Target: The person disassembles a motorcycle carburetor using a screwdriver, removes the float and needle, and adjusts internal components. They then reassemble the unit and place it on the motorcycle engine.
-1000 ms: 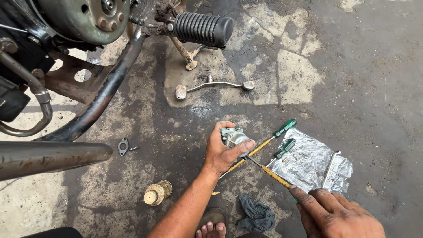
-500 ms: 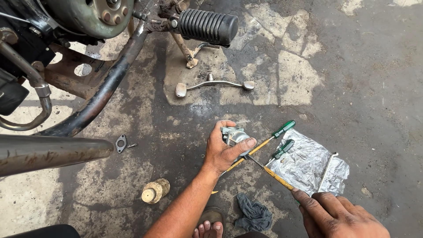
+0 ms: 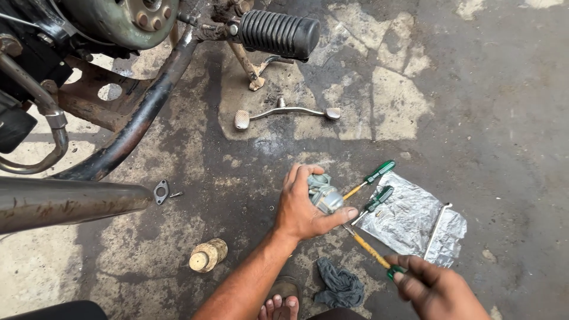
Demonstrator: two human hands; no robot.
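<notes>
My left hand [image 3: 303, 206] grips a small grey metal part [image 3: 324, 194] just above the oily concrete floor. My right hand [image 3: 435, 287], at the lower right, holds a screwdriver [image 3: 368, 249] with a yellow shaft and green handle end; its tip points up-left and meets the metal part under my left thumb. Two more green-handled screwdrivers [image 3: 372, 176] lie on the floor just right of the part, one beside a crumpled sheet of silver foil [image 3: 409, 219].
A motorcycle's engine case [image 3: 121, 18], black rubber footpeg [image 3: 278, 32] and exhaust pipe [image 3: 65, 204] fill the upper left. A chrome lever [image 3: 287, 112], small gasket [image 3: 160, 191], brass-coloured cylinder [image 3: 207, 255], dark rag [image 3: 339, 284], thin metal rod [image 3: 437, 228] and my toes [image 3: 280, 307] are on the floor.
The view has shifted slightly. My right hand has drawn a little lower and to the right, still on the screwdriver. The left hand keeps its grip on the metal part.
</notes>
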